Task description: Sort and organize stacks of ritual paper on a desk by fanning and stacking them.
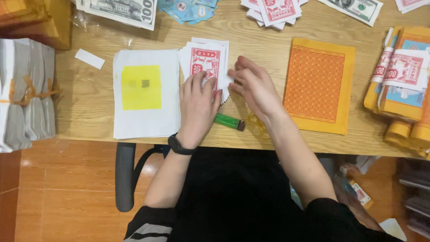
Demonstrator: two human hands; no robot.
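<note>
1. Head view: the left hand [197, 107] lies flat on the red notes [205, 62], fingers spread a little and pressing the stack down onto the table [89, 112]; nothing is gripped.
2. The right hand [253, 87] comes in from the right, fingers bunched together at the stack's right edge; it seems to pinch the edge of a note, though the grip itself is hard to make out.
3. The notes sit at mid-table, just right of the white sheets [145, 94] with a yellow square.
4. A green lighter [228, 122] lies just below the hands, rubber bands [255, 122] beside it.
5. An orange sheet [319, 85] lies right of the hands.
6. The lower half of the notes is hidden under the left hand; the piles along the top edge are cut off.
</note>
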